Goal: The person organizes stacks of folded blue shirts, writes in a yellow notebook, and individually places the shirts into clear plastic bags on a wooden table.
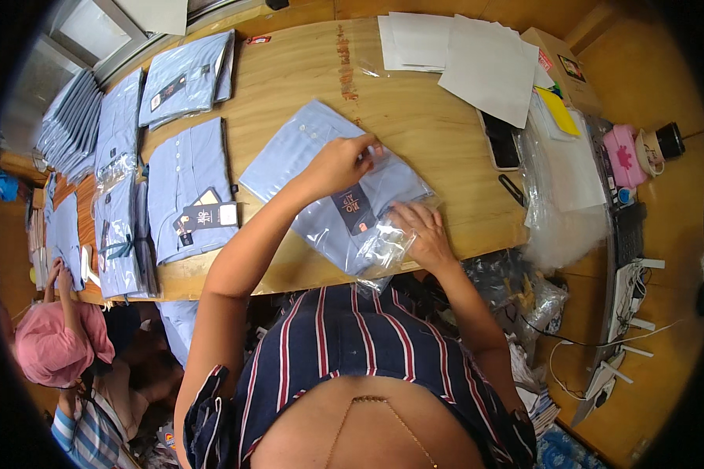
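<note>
A folded light-blue shirt [305, 129] in a clear plastic bag [391, 246] lies slanted on the wooden table in front of me. A dark hang tag [355, 209] shows through the plastic. My left hand [340, 166] reaches across the shirt, its fingers curled together over the far right part; whether they pinch anything is hidden. My right hand [426, 238] rests on the bag's near right corner, fingers laid out over the crinkled plastic. Left of these is another folded blue shirt [188, 168] with a dark tag [209, 216] on top.
More folded shirts [186, 74] and a tall shirt stack [70, 121] stand at the left. White paper sheets [489, 70], a phone [499, 141] and a heap of clear bags [563, 227] are at the right. A person in pink [55, 344] works at lower left.
</note>
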The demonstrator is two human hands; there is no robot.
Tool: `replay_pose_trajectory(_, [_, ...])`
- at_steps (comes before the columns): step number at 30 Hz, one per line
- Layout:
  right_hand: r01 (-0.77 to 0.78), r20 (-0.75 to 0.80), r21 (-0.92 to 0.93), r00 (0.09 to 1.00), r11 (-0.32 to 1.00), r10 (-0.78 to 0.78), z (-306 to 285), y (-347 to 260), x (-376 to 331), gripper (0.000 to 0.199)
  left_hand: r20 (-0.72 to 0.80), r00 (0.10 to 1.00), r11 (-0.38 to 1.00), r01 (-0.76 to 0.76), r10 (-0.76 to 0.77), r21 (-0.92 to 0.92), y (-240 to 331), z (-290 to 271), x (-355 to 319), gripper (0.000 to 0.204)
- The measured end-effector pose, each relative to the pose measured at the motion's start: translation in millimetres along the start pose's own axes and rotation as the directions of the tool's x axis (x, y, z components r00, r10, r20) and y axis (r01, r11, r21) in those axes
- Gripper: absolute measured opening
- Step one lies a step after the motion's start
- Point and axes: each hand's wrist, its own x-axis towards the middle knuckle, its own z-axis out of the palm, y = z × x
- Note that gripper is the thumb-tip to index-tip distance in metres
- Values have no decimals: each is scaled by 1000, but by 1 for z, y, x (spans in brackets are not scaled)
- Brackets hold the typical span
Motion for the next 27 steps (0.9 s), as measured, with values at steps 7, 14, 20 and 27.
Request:
replay_pose_trajectory(7, [12,59,53,998,999,-15,6,2,3,43,153,987,984,-69,43,167,-2,28,54,19])
replay_pose_trajectory(14, [-26,95,48,995,999,21,3,5,-11,44,544,839,953,-176,14,246,-15,47,78,28])
replay_pose_trajectory(20, [-150,135,-22,979,988,151,6,-7,-3,46,783,594,867,-275,-187,416,2,81,103,52])
replay_pose_trajectory(27, [-90,159,-134,981,987,111,-2,-12,-11,47,912,400,811,-502,-91,300,12,100,108,48])
